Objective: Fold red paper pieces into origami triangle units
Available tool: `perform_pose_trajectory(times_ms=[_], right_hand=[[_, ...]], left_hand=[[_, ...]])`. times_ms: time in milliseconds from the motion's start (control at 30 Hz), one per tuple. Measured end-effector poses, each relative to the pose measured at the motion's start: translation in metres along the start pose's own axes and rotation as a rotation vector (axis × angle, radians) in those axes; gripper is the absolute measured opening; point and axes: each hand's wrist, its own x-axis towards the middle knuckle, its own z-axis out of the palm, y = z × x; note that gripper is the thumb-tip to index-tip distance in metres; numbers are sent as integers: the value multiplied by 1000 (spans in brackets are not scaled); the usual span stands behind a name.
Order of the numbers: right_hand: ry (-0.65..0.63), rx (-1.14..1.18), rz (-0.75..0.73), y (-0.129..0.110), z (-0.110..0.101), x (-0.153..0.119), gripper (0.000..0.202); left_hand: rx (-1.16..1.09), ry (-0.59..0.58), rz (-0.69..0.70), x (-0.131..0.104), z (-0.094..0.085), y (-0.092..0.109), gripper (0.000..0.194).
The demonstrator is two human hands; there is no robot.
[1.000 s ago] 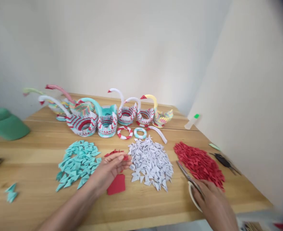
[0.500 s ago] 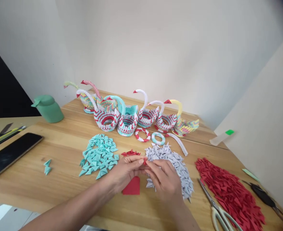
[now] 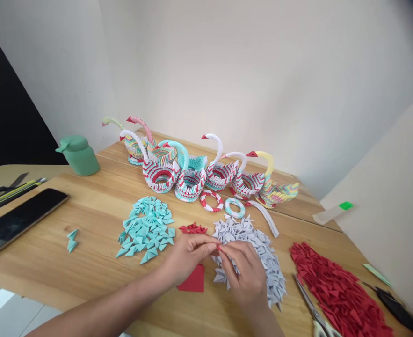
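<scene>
Both hands meet above the wooden table, pinching one small red folded paper piece (image 3: 219, 247) between their fingertips. My left hand (image 3: 192, 255) is closed on it from the left, and my right hand (image 3: 244, 267) from the right. The fingers cover most of the piece. Below my left hand lies a red paper sheet (image 3: 193, 279), partly hidden by it. Just beyond the fingers is a little heap of red folded pieces (image 3: 193, 228). A pile of pale grey-white folded pieces (image 3: 267, 260) spreads behind and under my right hand. A teal pile of folded pieces (image 3: 145, 229) sits to the left.
Several folded-paper swans (image 3: 192, 182) stand at the back, with a red-white ring (image 3: 202, 201), a teal-white ring (image 3: 235, 215) and a white neck strip (image 3: 267, 220) before them. Scissors (image 3: 311, 306) and a large red pile (image 3: 336, 285) lie right; a phone (image 3: 24, 222) and green container (image 3: 80, 157) left.
The view has shifted and tilted slightly. My fingers have closed further over the red piece, so less of it shows. Both hands keep their pinch.
</scene>
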Motion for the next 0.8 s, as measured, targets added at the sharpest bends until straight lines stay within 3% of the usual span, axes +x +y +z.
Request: perform_pose_trajectory(times_ms=[200, 267, 533, 800], right_hand=[[-38, 162, 101, 0, 0, -6, 17], [-39, 194, 153, -2, 0, -7, 17], [-42, 317, 357, -11, -3, -11, 10], [17, 325, 289, -16, -9, -14, 13]], left_hand=[[595, -9, 557, -1, -11, 3, 16], [659, 4, 642, 0, -12, 3, 16], [390, 5, 441, -4, -3, 8, 19], [532, -69, 539, -5, -3, 3, 16]])
